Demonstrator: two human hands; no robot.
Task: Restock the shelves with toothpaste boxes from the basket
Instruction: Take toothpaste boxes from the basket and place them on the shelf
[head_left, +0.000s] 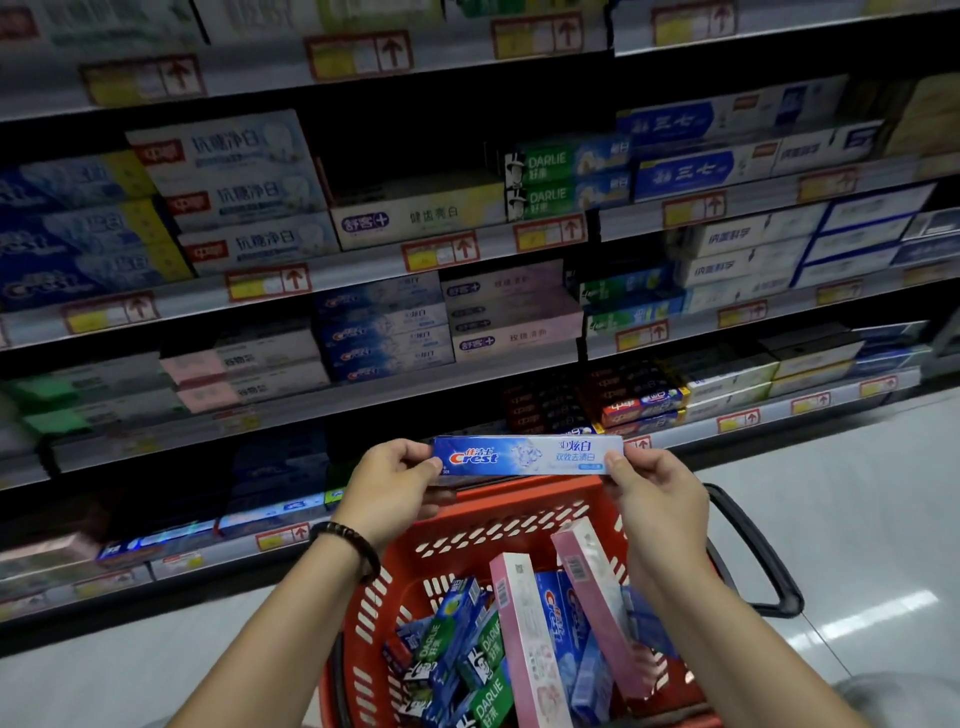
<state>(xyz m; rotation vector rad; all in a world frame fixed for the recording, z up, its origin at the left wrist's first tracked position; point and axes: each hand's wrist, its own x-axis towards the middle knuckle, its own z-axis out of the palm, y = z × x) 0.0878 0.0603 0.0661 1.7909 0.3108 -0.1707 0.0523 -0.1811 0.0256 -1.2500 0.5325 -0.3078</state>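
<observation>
Crest box (527, 455) pinched at its ends by left hand (387, 488) and right hand (657, 499), long axis level; matching Crest stack (384, 332) above, left-centre frame, nearer left hand

Left grip (389, 486) and right grip (657, 499) level, well apart, each curled in a pinch

The toothpaste box (527, 455) is showing deep blue that is fading to icy white toward its right end, with red-and-white lettering. The basket (519, 496) is glowing orange-red, its walls patterned with rows of slanted slots, and its handle (753, 551) is showing black. Inside it, pink boxes (527, 639) with white barcode panels are standing out against green boxes (488, 696) and blue boxes (558, 613), while the shelf tags (358, 54) are showing red frames, yellow and white patches and, probably, dark red arrows, blurred here.
</observation>
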